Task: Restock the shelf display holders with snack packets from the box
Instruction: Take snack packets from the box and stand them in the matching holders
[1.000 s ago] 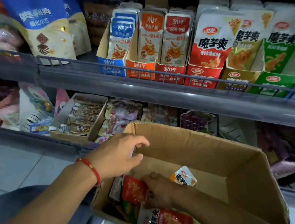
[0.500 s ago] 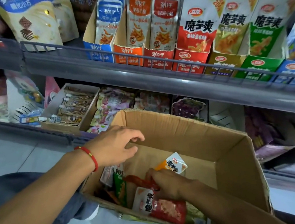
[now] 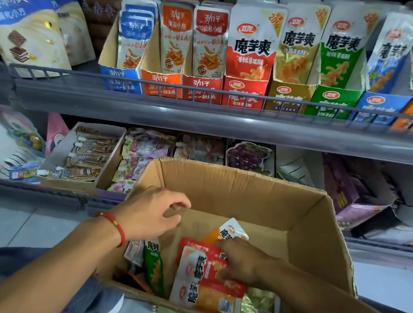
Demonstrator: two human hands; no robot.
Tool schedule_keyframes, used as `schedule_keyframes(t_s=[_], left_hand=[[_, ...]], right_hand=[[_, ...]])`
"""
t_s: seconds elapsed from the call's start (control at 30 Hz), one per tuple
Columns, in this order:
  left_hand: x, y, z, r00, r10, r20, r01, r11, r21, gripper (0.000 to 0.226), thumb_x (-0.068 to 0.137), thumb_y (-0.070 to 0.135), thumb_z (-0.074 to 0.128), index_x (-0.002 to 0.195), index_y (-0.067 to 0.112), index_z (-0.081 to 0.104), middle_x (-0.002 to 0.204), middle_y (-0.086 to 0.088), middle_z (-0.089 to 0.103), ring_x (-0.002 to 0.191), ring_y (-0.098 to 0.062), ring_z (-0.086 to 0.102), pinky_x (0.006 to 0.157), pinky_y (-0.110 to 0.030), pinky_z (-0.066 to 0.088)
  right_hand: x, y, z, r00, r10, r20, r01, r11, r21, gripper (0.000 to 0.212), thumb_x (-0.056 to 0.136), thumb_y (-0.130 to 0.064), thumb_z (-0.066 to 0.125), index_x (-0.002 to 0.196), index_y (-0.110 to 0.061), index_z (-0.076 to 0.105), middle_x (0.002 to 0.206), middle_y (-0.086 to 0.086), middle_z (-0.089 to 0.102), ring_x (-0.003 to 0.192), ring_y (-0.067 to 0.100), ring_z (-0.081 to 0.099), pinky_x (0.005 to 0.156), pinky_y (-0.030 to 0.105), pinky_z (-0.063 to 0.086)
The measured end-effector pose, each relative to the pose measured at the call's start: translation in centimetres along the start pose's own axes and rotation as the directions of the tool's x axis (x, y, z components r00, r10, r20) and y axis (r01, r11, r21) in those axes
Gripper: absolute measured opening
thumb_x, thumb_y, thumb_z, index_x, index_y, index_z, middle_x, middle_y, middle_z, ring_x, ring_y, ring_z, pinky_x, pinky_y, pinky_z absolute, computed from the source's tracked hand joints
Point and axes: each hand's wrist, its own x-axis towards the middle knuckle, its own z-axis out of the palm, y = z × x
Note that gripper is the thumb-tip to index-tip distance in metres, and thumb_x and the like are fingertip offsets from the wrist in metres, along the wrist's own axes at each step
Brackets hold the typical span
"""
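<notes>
Cardboard box [image 3: 320,241] steadied by the loosely curled left hand [image 3: 150,215]; right hand [image 3: 240,264] grips red packets [image 3: 201,259] for restocking.

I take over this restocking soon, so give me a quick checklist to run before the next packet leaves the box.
1. Right hand grips the red snack packets: ok.
2. Left hand free, above the brown cardboard box edge: ok.
3. Count of packets gripped: cannot tell.
4. Matching red display holder on upper shelf has room: cannot tell, front packet looks full height.
5. Box holds more packets: ok.
</notes>
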Motion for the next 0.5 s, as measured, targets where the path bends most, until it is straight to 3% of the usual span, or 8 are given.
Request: schedule_keyframes(t_s=[0.07,0.13,0.23,0.27,0.33,0.4,0.43,0.5], left_hand=[[0.2,-0.1,0.2,1.0,-0.011,-0.005,0.011,0.999,-0.041,0.03,0.097,0.033,0.06,0.126,0.038,0.063,0.118,0.014,0.066,0.108,-0.003,0.06,0.1,-0.037,0.052],[0.5,0.2,0.2,0.999,-0.04,-0.034,0.037,0.995,-0.089,0.036,0.096,0.033,0.063,0.131,0.038,0.059,0.125,0.011,0.065,0.111,-0.004,0.059,0.1,-0.034,0.053],[1.0,1.2,0.0,0.983,-0.168,-0.079,0.138,0.947,-0.288,0.071,0.09,0.041,0.072,0.151,0.033,0.038,0.145,0.006,0.052,0.125,-0.013,0.055,0.1,-0.031,0.05],[0.9,1.9,-0.1,0.971,-0.236,-0.042,0.196,0.883,-0.426,0.088,0.084,0.047,0.078,0.155,0.031,0.03,0.143,0.007,0.05,0.129,-0.016,0.054,0.103,-0.033,0.049],[0.7,3.5,0.0,0.957,-0.28,0.077,0.24,0.612,-0.753,0.103,0.071,0.048,0.088,0.154,0.023,0.033,0.137,0.006,0.059,0.126,-0.021,0.06,0.108,-0.044,0.049],[0.7,5.0,0.8,0.973,-0.214,0.09,0.155,0.31,-0.938,0.066,0.076,0.028,0.085,0.134,0.014,0.056,0.12,-0.004,0.075,0.111,-0.027,0.071,0.099,-0.051,0.056],[0.8,5.6,1.1,0.972,-0.228,0.05,0.112,0.268,-0.957,0.05,0.081,0.019,0.081,0.126,0.013,0.062,0.112,-0.007,0.077,0.105,-0.028,0.073,0.093,-0.05,0.059],[1.0,6.4,1.1,0.956,-0.287,-0.051,0.03,0.273,-0.962,0.037,0.086,0.009,0.077,0.121,0.011,0.065,0.104,-0.009,0.079,0.097,-0.029,0.075,0.08,-0.043,0.063]], right_hand=[[-0.6,0.0,-2.2,0.997,0.028,-0.067,-0.027,0.999,0.021,0.054,0.09,-0.037,0.076,0.137,-0.023,0.054,0.134,0.001,0.061,0.124,0.022,0.058,0.101,0.033,0.048],[-1.6,-0.2,-4.6,0.994,0.059,-0.087,-0.046,0.988,0.146,0.047,0.091,-0.038,0.075,0.133,-0.025,0.057,0.13,-0.004,0.064,0.119,0.017,0.063,0.101,0.034,0.052],[-3.9,-1.0,-8.1,0.992,0.019,-0.126,0.028,0.931,0.363,0.031,0.093,-0.037,0.074,0.118,-0.025,0.06,0.114,-0.004,0.073,0.104,0.011,0.071,0.094,0.033,0.058],[-4.8,-1.4,-9.0,0.987,0.004,-0.161,0.07,0.888,0.455,0.031,0.092,-0.036,0.074,0.117,-0.024,0.061,0.11,-0.004,0.075,0.101,0.011,0.073,0.093,0.033,0.059],[-6.6,-2.6,-10.0,0.972,-0.011,-0.236,0.156,0.782,0.604,0.033,0.09,-0.035,0.077,0.117,-0.024,0.063,0.107,-0.004,0.078,0.098,0.011,0.075,0.09,0.033,0.06],[-7.7,-3.8,-10.2,0.952,-0.008,-0.307,0.222,0.708,0.67,0.039,0.085,-0.033,0.081,0.119,-0.024,0.064,0.107,-0.004,0.078,0.098,0.013,0.076,0.092,0.038,0.06],[-7.9,-4.3,-10.1,0.941,0.001,-0.338,0.249,0.675,0.694,0.042,0.083,-0.032,0.083,0.12,-0.023,0.064,0.108,-0.003,0.079,0.098,0.015,0.076,0.094,0.041,0.06],[-8.2,-5.0,-9.9,0.927,0.013,-0.375,0.295,0.592,0.75,0.044,0.084,-0.029,0.082,0.123,-0.021,0.064,0.109,0.0,0.078,0.1,0.02,0.076,0.096,0.045,0.059]])
